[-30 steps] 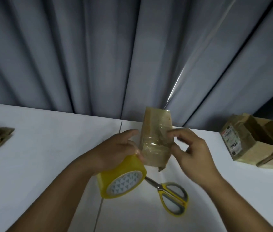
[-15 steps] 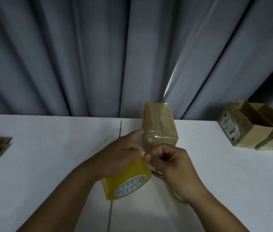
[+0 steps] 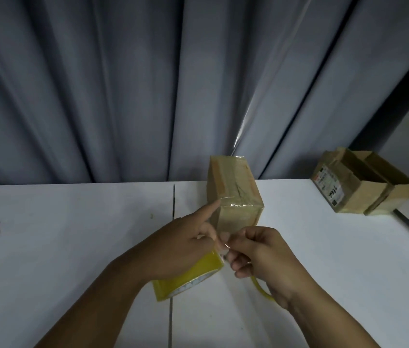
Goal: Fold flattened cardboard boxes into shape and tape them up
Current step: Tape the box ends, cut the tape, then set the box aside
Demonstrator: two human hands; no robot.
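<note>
Now | left hand [image 3: 181, 249] grips tape roll [image 3: 191, 277], forefinger on box [image 3: 236, 197] | right hand [image 3: 263, 252] pinches tape end [image 3: 225, 243]

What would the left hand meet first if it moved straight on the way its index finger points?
The small brown cardboard box wrapped in clear tape. The left hand, which grips the yellow tape roll, has its index fingertip at the box's upper left edge; whether it touches is unclear.
</note>
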